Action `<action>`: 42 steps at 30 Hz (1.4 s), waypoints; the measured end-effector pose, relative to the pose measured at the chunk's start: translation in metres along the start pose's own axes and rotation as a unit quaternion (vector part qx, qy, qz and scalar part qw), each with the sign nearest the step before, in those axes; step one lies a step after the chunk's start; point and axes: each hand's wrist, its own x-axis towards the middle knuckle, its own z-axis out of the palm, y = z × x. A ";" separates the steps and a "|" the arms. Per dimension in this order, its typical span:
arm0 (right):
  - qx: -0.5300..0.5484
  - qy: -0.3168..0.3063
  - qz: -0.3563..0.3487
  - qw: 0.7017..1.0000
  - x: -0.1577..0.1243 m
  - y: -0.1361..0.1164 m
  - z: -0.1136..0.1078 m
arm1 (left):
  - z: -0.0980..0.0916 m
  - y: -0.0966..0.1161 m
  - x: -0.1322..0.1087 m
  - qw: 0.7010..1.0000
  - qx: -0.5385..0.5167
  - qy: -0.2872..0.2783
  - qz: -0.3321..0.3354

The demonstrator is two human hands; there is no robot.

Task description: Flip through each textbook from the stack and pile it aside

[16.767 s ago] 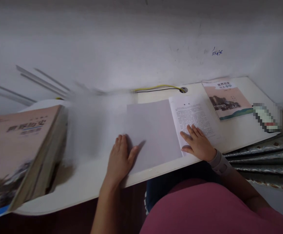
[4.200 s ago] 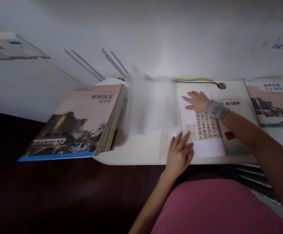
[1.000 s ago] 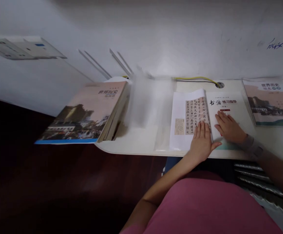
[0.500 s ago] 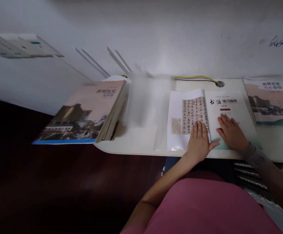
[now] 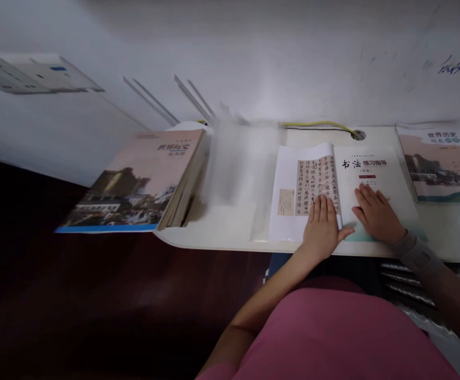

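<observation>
An open calligraphy workbook [image 5: 396, 195] lies on the white desk in front of me. Its left page [image 5: 285, 169] shows columns of brush script, and its right page bears a printed title. My left hand [image 5: 321, 227] rests flat on the left page beside the fold, fingers together and stretched out, thumb pointing right across the fold. My right hand [image 5: 377, 214] lies on the right page just below the title, fingers outstretched. A grey band circles the right wrist. Neither hand grips anything.
A stack of books topped by a world history book [image 5: 134, 182] overhangs the desk's left end. Clear plastic film [image 5: 261, 221] lies left of the workbook. Another history book [image 5: 443, 169] is at right. A yellow cable [image 5: 320, 124] enters a desk hole [image 5: 358, 135] by the wall.
The workbook's left page lies slightly flatter, its left edge a little further left. Both hands have stayed nearly still.
</observation>
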 end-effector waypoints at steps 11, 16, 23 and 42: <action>0.000 0.010 0.001 1.000 0.000 -0.001 -0.001 | 0.000 0.000 -0.002 1.000 0.004 0.000 -0.002; 0.008 0.013 0.004 1.000 0.000 -0.001 0.001 | -0.002 0.000 -0.003 1.000 0.011 -0.001 -0.005; 0.014 0.006 0.005 1.000 0.000 -0.001 0.001 | 0.003 -0.004 -0.003 1.000 0.008 0.009 -0.010; 0.004 0.014 0.007 1.000 0.001 -0.001 0.001 | 0.006 -0.007 -0.006 0.999 0.010 0.024 -0.019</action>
